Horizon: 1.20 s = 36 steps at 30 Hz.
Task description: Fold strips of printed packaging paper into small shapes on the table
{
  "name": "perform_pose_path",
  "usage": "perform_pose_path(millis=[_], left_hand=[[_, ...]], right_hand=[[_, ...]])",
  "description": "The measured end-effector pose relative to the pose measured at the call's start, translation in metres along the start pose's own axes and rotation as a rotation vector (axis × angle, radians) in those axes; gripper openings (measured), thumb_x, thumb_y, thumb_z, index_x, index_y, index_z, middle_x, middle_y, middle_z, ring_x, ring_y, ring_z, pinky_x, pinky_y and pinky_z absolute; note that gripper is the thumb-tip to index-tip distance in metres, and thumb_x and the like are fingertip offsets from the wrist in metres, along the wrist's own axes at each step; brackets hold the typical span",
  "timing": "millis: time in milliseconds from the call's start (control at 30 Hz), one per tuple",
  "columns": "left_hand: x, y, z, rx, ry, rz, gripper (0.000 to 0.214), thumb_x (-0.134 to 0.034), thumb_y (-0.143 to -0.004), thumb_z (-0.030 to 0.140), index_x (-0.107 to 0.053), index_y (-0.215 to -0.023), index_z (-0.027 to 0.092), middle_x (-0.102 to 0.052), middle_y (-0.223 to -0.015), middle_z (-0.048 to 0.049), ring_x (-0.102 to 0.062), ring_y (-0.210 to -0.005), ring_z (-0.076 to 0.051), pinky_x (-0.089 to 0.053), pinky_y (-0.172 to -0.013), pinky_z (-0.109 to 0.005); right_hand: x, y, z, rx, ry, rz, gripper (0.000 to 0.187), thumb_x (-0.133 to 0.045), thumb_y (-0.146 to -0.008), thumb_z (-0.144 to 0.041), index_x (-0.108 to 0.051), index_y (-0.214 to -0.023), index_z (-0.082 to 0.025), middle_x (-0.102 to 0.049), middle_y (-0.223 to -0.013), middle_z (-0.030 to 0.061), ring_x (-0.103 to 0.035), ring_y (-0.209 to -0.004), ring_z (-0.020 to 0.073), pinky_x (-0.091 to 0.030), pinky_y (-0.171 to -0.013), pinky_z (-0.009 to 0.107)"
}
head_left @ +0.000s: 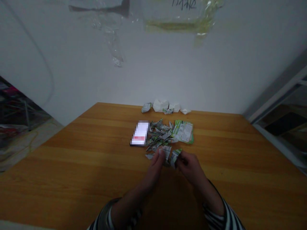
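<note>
Between my two hands is a piece of printed paper [167, 152], grey-white with green parts. My left hand [157, 163] pinches its left part, thumb on top. My right hand [189, 163] grips the greenish right part [176, 156], its fingertips partly hidden. A gap shows between the two parts near the top; whether they still join lower down I cannot tell. Just beyond my hands lies a loose pile of folded printed paper pieces [161, 132]. Right of the pile rests a flat stack of green and white printed paper sheets [184, 131].
A phone with a lit screen [140, 133] lies left of the pile. Along the table's back edge, by the wall [153, 73], stand folded white papers [160, 105] and a crumpled printed paper [146, 107]. The wooden table [83, 153] spreads to both sides. A metal-framed shelf [278, 105] is at right.
</note>
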<state>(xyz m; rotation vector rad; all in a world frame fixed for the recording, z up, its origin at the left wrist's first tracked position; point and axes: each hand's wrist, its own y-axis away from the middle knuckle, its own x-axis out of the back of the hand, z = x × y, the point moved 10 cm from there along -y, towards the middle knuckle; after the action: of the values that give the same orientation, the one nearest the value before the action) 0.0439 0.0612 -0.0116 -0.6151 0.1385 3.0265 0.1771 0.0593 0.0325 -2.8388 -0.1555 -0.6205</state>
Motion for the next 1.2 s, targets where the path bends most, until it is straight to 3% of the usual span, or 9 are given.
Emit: perform_pose_path(millis=[133,233,433,633,900,1200], left_hand=[[0.004,0.001,-0.006,0.039,0.024,0.028,0.034,-0.065,-0.081,0.048,-0.068,-0.105,0.024,-0.067,-0.116,-0.0063,-0.056,-0.115,-0.023,-0.042,-0.094,-0.03],[0.0,0.003,0.001,0.032,0.017,0.0,0.029,-0.065,-0.082,0.047,-0.07,-0.099,0.025,-0.069,-0.106,-0.0051,-0.059,-0.103,-0.023,-0.043,-0.09,-0.029],[-0.015,0.01,0.028,-0.1,-0.162,-0.101,0.026,-0.057,-0.088,0.045,-0.065,-0.099,0.023,-0.062,-0.09,-0.0037,-0.054,-0.086,-0.021,-0.042,-0.079,-0.028],[-0.026,0.012,0.044,-0.231,-0.343,-0.155,0.02,-0.056,-0.09,0.036,-0.062,-0.1,0.02,-0.055,-0.091,-0.0042,-0.049,-0.084,-0.02,-0.039,-0.079,-0.027],[-0.025,0.013,0.04,-0.184,-0.143,-0.17,0.016,-0.06,-0.087,0.035,-0.059,-0.095,0.022,-0.051,-0.079,0.0003,-0.044,-0.072,-0.018,-0.038,-0.068,-0.024],[-0.023,0.016,0.053,-0.312,-0.26,-0.142,0.02,-0.066,-0.082,0.032,-0.067,-0.099,0.021,-0.052,-0.099,-0.0062,-0.048,-0.094,-0.024,-0.038,-0.09,-0.031]], right_hand=[[0.0,0.001,-0.001,0.003,0.016,-0.034,0.014,-0.05,-0.076,-0.015,-0.058,-0.065,-0.018,-0.057,-0.055,-0.0013,-0.051,-0.05,0.012,-0.039,-0.047,0.019],[0.0,0.0,-0.001,0.007,-0.001,-0.047,0.015,-0.048,-0.074,-0.013,-0.059,-0.064,-0.019,-0.057,-0.055,-0.0016,-0.051,-0.048,0.0118,-0.039,-0.047,0.019],[-0.006,0.002,-0.001,0.016,0.089,-0.078,0.016,-0.05,-0.074,-0.013,-0.061,-0.064,-0.018,-0.061,-0.057,0.0001,-0.054,-0.052,0.0138,-0.039,-0.048,0.02],[-0.009,0.004,0.004,-0.023,0.097,-0.072,0.019,-0.053,-0.08,-0.02,-0.06,-0.063,-0.019,-0.061,-0.055,0.0009,-0.056,-0.052,0.0147,-0.04,-0.048,0.021],[-0.016,0.006,-0.002,-0.088,-0.164,-0.128,0.015,-0.054,-0.081,-0.028,-0.054,-0.068,-0.02,-0.051,-0.054,-0.004,-0.044,-0.046,0.0103,-0.034,-0.043,0.019],[-0.015,0.007,-0.01,-0.022,-0.069,-0.138,0.015,-0.049,-0.085,-0.024,-0.055,-0.072,-0.019,-0.052,-0.056,-0.0026,-0.047,-0.049,0.0118,-0.036,-0.045,0.02]])
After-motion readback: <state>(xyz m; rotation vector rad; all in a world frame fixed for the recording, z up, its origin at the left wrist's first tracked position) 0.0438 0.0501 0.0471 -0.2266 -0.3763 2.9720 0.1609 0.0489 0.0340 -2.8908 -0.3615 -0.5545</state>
